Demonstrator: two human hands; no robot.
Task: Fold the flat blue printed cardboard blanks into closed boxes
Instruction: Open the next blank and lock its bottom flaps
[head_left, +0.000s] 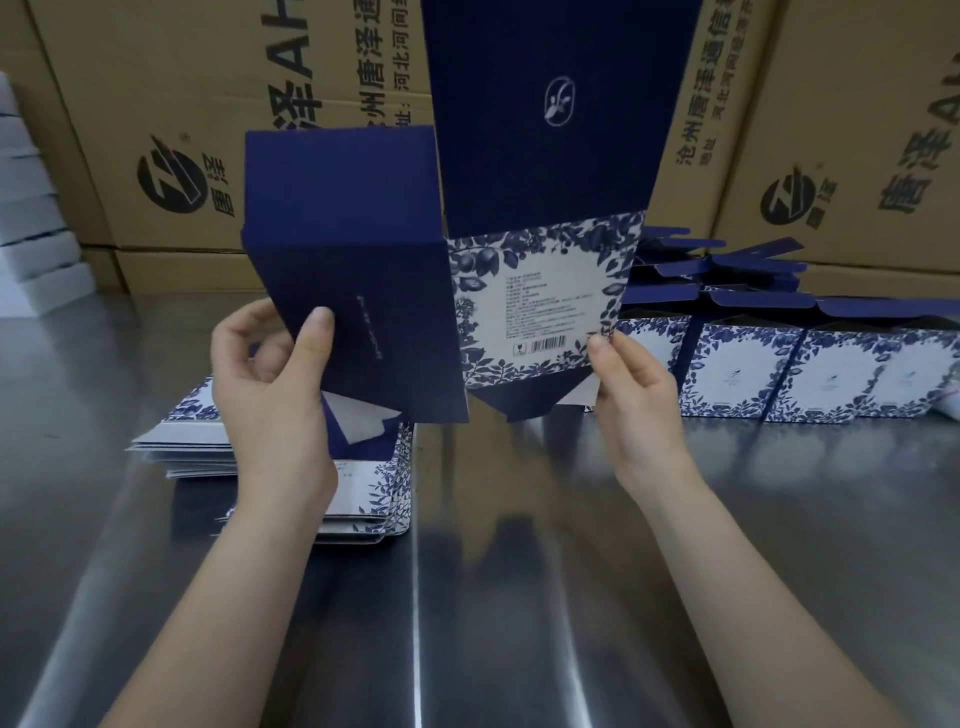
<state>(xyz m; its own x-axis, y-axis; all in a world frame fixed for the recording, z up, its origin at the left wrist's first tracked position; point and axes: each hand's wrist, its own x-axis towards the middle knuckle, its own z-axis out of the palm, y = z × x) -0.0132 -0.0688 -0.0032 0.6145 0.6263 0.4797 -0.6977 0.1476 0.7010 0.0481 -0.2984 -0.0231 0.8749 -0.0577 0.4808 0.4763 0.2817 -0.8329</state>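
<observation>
While both hands hold it clear of the table (493, 597), one blank (540, 291) is part-opened from flat into a sleeve. It stands upright in the air above the middle of the table, with its long dark-blue top flap pointing up and its bottom flaps hanging loose.

Grip: the left hand (270, 384) grips the plain dark-blue side panel, thumb on the outer face, fingers curled behind. The right hand (639, 384) pinches the right edge of the printed panel near its lower corner.

Step in hand: the two panels meet at a crease and stand at an angle, so this is judged to be the squaring of the sleeve. No end is closed yet.

Next move: it calls for pressing the two held edges toward each other until the section is square, then tucking the bottom flaps.

Also noted: a stack (363, 493) of flat blanks lies below the left hand, left of the table's middle. Erected boxes (810, 374), lids up, line the far edge toward the right corner.
</observation>
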